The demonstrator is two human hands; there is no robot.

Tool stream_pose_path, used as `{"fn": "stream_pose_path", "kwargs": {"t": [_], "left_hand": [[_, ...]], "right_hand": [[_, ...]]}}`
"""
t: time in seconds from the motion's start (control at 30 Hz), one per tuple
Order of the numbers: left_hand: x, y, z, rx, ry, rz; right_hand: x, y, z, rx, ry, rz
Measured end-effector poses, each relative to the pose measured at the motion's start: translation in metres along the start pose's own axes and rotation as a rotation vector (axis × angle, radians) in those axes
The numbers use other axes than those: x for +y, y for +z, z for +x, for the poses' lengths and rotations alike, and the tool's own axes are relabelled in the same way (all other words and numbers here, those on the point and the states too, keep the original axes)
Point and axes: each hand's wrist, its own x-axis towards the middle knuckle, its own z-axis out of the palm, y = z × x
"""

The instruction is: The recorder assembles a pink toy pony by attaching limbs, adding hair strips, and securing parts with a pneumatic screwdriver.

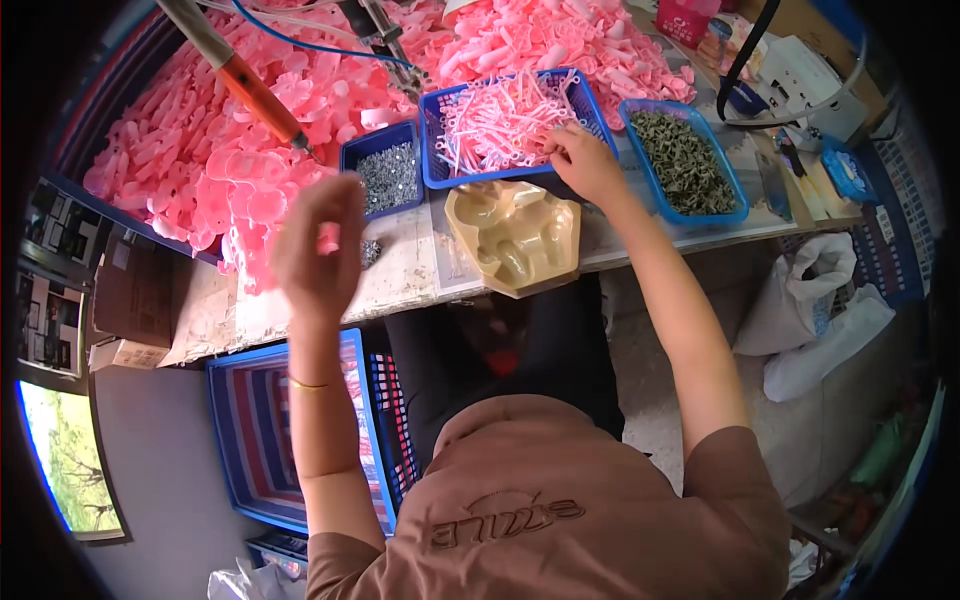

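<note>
The right hand is picking thin pink plastic pieces from the blue basket, fingers curled, while the raised left hand is pinching a small pink part above the tabletop, the tan moulded tray lying empty.

A worker in a dusty-brown short-sleeved T-shirt, its chest carrying dark outlined lettering beneath a curved line design, seen from above. The sleeves end above the elbows, leaving both forearms bare. A thin gold-coloured bangle circles the left wrist just below the left hand; the right hand and its wrist carry no jewellery that can be made out. The fingers are bare, without gloves. Dark, nearly black clothing covers the lap, with a small reddish patch on it that is too blurred to identify.
</note>
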Motion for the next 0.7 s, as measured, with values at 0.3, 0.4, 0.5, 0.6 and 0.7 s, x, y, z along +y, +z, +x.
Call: {"fn": "stream_pose_path", "kwargs": {"t": [0.3,0.4,0.5,0.6,0.7], "left_hand": [[0.004,0.062,-0.064,-0.404,-0.416,-0.315],[-0.007,0.089,-0.052,-0.418,-0.317,-0.270],[-0.011,0.125,-0.039,-0.473,-0.172,-0.266],[-0.019,0.152,-0.036,-0.492,-0.106,-0.272],[-0.019,0.160,-0.036,-0.527,-0.165,-0.355]], "right_hand": [[0.000,0.001,-0.008,0.047,-0.039,0.009],[-0.017,-0.009,-0.006,-0.014,0.059,-0.019],[-0.024,-0.015,-0.003,-0.054,0.079,-0.057],[-0.023,-0.017,0.006,-0.100,0.101,-0.004],[-0.012,-0.032,0.029,-0.083,0.174,0.177]]}}
